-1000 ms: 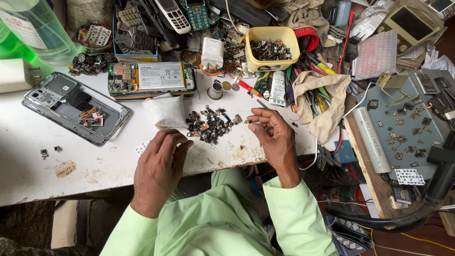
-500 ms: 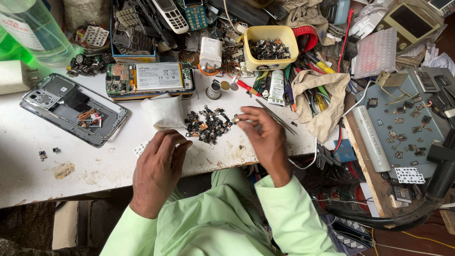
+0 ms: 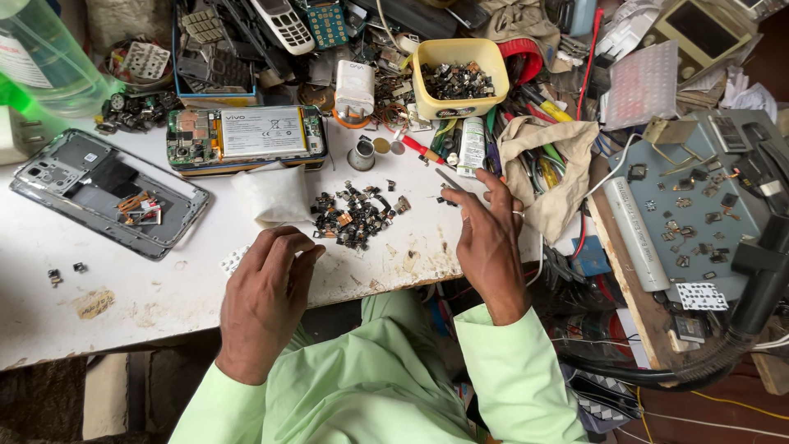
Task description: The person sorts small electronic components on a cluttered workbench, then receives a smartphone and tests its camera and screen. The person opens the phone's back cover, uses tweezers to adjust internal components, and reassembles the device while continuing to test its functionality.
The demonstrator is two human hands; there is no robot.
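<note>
Pile: the heap of small dark parts point(image 3: 355, 217) lies on the white surface point(image 3: 164, 288), between my two hands and a little ahead of both.
Direction from right hand: the heap is off to my left, near but not touching; my right hand point(image 3: 491, 234) sits just beside its right edge.
Direction from left hand: the heap is ahead and to the right of my left hand point(image 3: 267, 288), which is about as near.
Tweezers: thin metal tweezers point(image 3: 449, 180) are pinched in my right fingertips, long axis slanting up and away to the left, tip over bare surface beside the heap.
Right hand pose: palm down, fingers curled, thumb and forefinger gripping the tweezers.
Left hand pose: loosely curled, knuckles up, resting on the surface; I cannot tell if it holds anything.
Nearby: a white cloth point(image 3: 271, 196) lies just left of the heap.
</note>
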